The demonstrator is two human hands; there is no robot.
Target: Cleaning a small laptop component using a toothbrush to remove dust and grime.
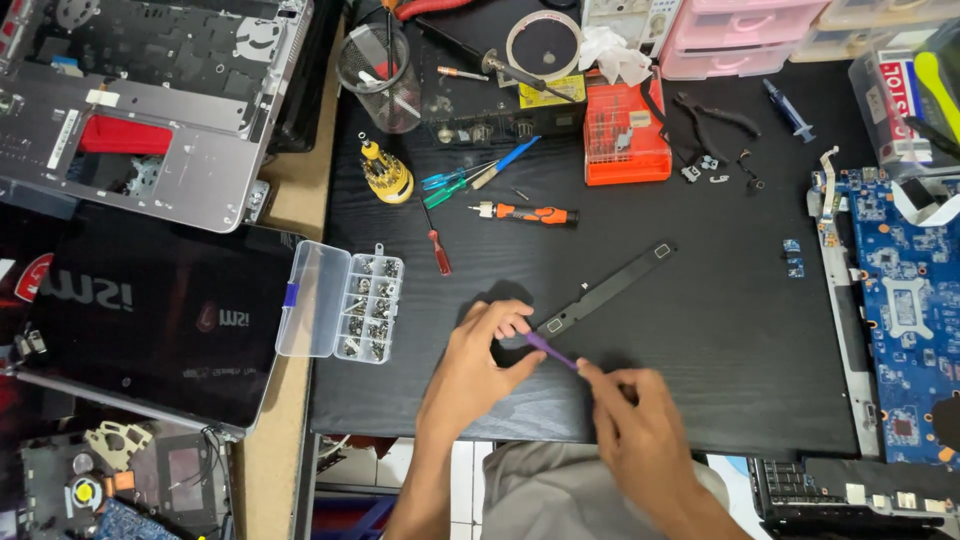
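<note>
1. Your left hand (478, 362) has its fingers curled down onto the near end of the black strip (600, 291), which lies diagonally on the black desk (700, 340).
2. Your right hand (628, 412) pinches a purple tool (551, 351), its tip touching the strip beside your left fingers.
3. A screw box (340, 301) sits open to the left (lid flipped out).
4. Screwdrivers (523, 213) lie beyond the strip.
</note>
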